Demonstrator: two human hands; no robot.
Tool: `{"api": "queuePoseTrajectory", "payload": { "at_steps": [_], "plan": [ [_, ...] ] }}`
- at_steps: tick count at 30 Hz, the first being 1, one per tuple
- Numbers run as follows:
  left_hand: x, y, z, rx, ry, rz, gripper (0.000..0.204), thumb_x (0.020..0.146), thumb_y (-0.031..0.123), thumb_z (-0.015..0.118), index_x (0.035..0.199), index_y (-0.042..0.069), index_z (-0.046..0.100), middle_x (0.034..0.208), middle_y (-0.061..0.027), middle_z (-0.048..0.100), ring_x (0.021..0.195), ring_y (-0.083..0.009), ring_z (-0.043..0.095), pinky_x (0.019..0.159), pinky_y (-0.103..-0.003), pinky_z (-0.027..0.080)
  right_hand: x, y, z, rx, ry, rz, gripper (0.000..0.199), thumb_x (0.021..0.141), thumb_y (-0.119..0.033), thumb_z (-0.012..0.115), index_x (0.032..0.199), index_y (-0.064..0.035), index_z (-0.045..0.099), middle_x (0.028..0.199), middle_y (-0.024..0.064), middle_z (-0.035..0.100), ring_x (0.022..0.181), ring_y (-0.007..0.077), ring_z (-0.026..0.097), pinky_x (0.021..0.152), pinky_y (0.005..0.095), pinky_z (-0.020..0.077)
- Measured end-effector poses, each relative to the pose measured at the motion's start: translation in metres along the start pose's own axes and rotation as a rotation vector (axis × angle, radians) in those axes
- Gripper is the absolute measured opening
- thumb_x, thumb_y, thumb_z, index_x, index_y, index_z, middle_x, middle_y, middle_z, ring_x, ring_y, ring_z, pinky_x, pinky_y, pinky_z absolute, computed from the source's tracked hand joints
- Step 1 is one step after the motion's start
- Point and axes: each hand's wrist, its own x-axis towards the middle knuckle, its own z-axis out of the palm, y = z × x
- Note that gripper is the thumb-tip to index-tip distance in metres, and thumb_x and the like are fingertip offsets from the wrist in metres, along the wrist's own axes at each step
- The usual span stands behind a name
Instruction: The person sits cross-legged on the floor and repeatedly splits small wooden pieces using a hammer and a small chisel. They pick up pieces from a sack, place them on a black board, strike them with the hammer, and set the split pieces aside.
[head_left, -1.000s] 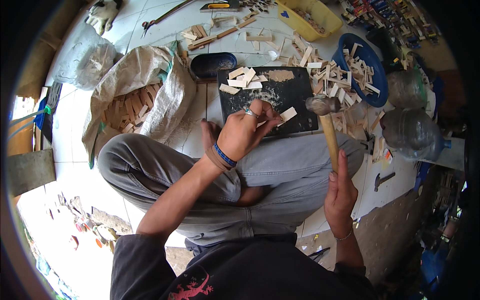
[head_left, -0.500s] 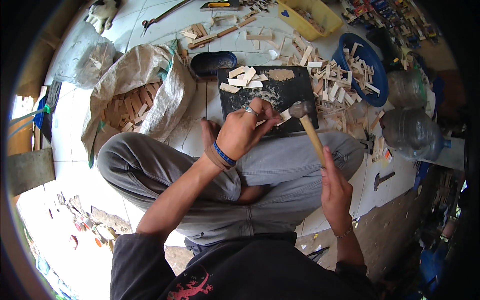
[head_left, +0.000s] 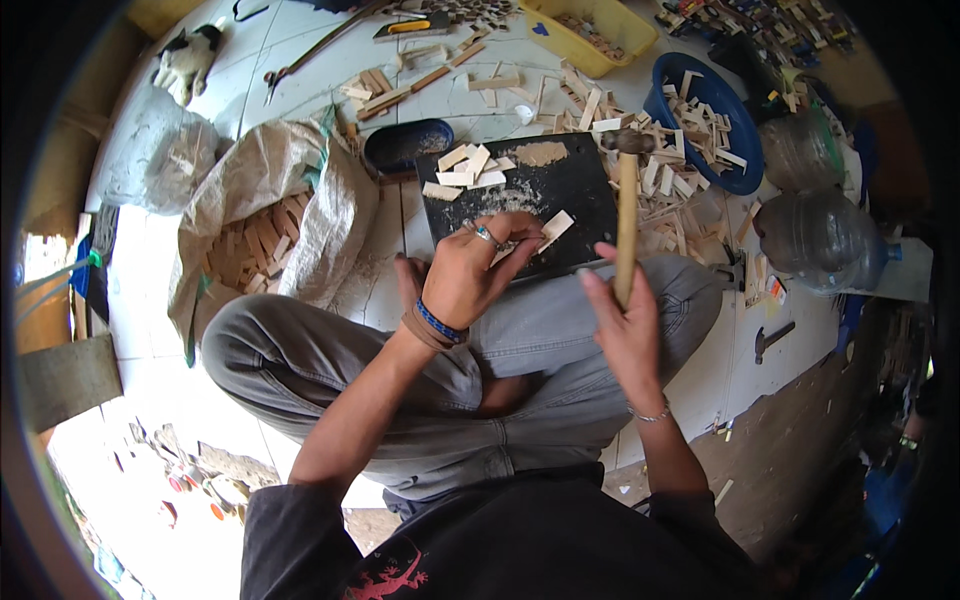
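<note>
My left hand (head_left: 462,270) pinches a small flat piece of pale wood (head_left: 557,230) over the near part of a black board (head_left: 590,190). Its fingers are closed on the near end. In my right hand (head_left: 630,335) is a hammer (head_left: 627,205) with a wooden handle, its head raised beyond the board's right edge. The thumb of that hand stands out while the other fingers hold the handle low down. On the board, several wood pieces (head_left: 468,166) lie in a loose pile at the far left, near a patch of sawdust (head_left: 540,154).
An open woven sack (head_left: 345,220) of wood pieces stands at left, near a dark oval tray (head_left: 385,160). To the right are a blue basin (head_left: 745,180), scattered wood pieces (head_left: 665,225), a large plastic bottle (head_left: 815,240) and a second hammer (head_left: 773,341). A cat (head_left: 188,62) lies far left.
The hammer has lifted off the wood piece and swung right, its handle now more upright. My right hand has moved up and left. The wood piece shows more fully in my left hand.
</note>
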Motion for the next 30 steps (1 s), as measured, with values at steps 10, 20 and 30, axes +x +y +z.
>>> {"api": "queuePoseTrajectory", "payload": {
  "at_steps": [10,20,30],
  "plan": [
    [0.002,-0.014,0.004,-0.135,0.09,-0.229,0.021,0.095,0.006,0.075,0.115,0.004,0.078,0.099,-0.0132,0.079,0.087,-0.023,0.077,0.077,-0.032,0.057,0.027,0.039,0.094,0.206,0.178,-0.105,0.029,0.095,-0.009,0.077,0.121,-0.0037,0.064,0.075,-0.0098,0.047,0.068,-0.0017,0.043,0.058,0.0169,0.0349],
    [0.005,-0.009,-0.001,-0.201,0.068,-0.356,0.021,0.101,0.006,0.071,0.119,-0.004,0.075,0.105,-0.004,0.077,0.095,-0.0059,0.063,0.085,-0.024,0.053,0.032,0.037,0.092,0.27,0.126,-0.07,0.023,0.098,-0.019,0.076,0.114,-0.0068,0.064,0.076,-0.0075,0.057,0.055,-0.0003,0.045,0.044,0.0207,0.0337],
    [0.006,-0.008,-0.002,-0.225,0.05,-0.323,0.028,0.098,0.008,0.075,0.123,-0.004,0.071,0.109,-0.006,0.076,0.099,-0.0096,0.068,0.089,-0.026,0.054,0.035,0.026,0.083,0.201,0.081,0.042,0.026,0.097,-0.013,0.076,0.117,-0.0006,0.065,0.087,-0.0018,0.066,0.077,0.0041,0.057,0.068,0.0235,0.0488]
  ]
}}
